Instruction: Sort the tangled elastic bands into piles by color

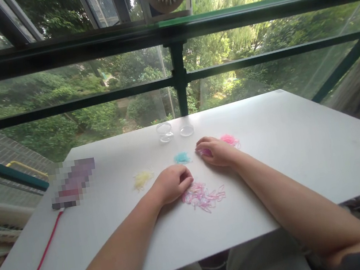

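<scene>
My left hand (175, 183) rests at the upper left edge of a loose pile of mixed, mostly pink small elastic bands (202, 196). Its thumb and forefinger are curled together, and whatever is between them is too small to make out. Farther to the right, my right hand (215, 151) is closed low over some purple bands (205, 152), its fingertips pointing left and pressed together. What those fingertips hold is hidden. Bright pink bands (229, 140) lie just beyond the right hand. A small blue heap (182, 157) sits between the hands, and a pale yellow heap (142, 179) lies left.
Two clear round plastic pieces stand near the white table's (302, 149) far edge: a cup (165, 133) and another low container or lid (186, 129). At the left lies a blurred-out device (75, 181) with a red cable (40, 262). A green railing (179, 79) runs behind the table.
</scene>
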### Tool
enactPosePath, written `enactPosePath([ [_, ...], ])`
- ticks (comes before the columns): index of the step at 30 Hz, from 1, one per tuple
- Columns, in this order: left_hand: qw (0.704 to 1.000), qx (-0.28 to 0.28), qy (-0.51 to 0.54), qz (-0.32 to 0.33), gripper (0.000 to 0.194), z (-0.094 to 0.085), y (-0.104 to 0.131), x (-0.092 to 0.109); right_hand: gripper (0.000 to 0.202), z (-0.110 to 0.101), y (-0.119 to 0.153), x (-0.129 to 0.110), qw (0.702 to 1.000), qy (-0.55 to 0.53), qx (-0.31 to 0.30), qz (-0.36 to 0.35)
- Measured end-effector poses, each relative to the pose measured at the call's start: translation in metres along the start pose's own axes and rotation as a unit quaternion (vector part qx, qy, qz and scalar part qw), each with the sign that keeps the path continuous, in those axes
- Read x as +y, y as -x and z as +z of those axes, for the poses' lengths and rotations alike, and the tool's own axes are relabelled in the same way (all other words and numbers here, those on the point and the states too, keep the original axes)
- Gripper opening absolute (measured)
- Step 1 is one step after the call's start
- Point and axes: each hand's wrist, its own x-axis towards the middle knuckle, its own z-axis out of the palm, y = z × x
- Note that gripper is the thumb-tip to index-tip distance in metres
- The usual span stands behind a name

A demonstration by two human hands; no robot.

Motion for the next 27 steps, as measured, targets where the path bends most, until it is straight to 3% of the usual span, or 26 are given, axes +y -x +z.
enactPosePath([
  [5, 1.0, -0.004, 0.001, -0.001, 0.011, -0.001, 0.0, 0.001, 0.03, -0.008, -0.001, 0.008, 0.996, -0.066, 0.062, 0.01],
  [10, 1.0, -0.004, 0.009, -0.004, 0.011, -0.001, 0.001, 0.0, 0.039, -0.029, 0.006, 0.029, 0.973, -0.086, 0.182, 0.113],
  [15, 1.0, -0.006, 0.004, -0.007, 0.012, -0.001, 0.001, -0.001, 0.039, -0.036, 0.01, 0.035, 0.972, -0.04, 0.128, 0.191],
  [20, 1.0, -0.007, 0.002, -0.008, 0.013, -0.001, 0.001, -0.002, 0.04, -0.034, 0.009, 0.028, 0.979, 0.015, 0.044, 0.197],
  [27, 1.0, -0.006, 0.001, -0.002, 0.014, -0.002, 0.001, 0.0, 0.031, -0.033, 0.005, 0.017, 0.983, 0.072, 0.009, 0.171],
])
